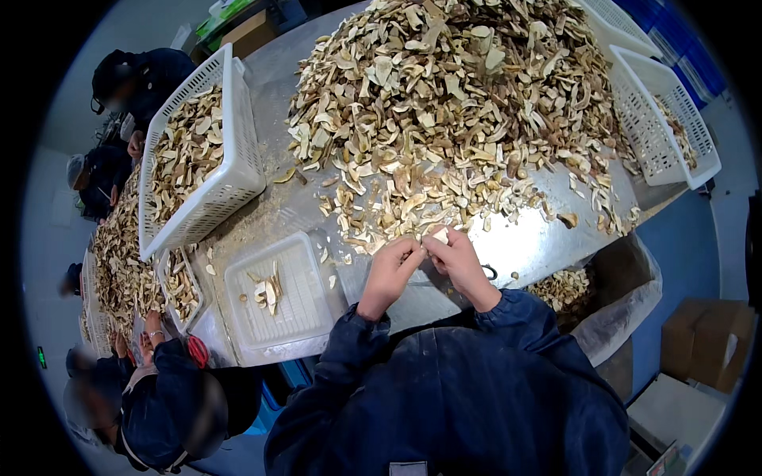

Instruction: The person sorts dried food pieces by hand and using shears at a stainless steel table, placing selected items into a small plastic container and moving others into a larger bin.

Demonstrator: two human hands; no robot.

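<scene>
My left hand (391, 271) and my right hand (461, 262) meet above the front edge of a metal table. Between the fingertips of both is a small pale piece, largely hidden; it looks like a dried mushroom slice (441, 235). Just beyond my hands spreads a large heap of dried mushroom slices (452, 107). A shallow white plastic tray (238, 315) with a few slices in it lies to the left of my left hand. The dark handle loop of a tool (490, 272) shows beside my right wrist.
White perforated baskets holding slices stand at the left (245, 149) and right (702, 172). A lined container of pieces (643, 285) sits below the table's right edge. Cardboard boxes (702, 339) are at the lower right. Several co-workers (172, 387) are along the left, near red-handled scissors (197, 351).
</scene>
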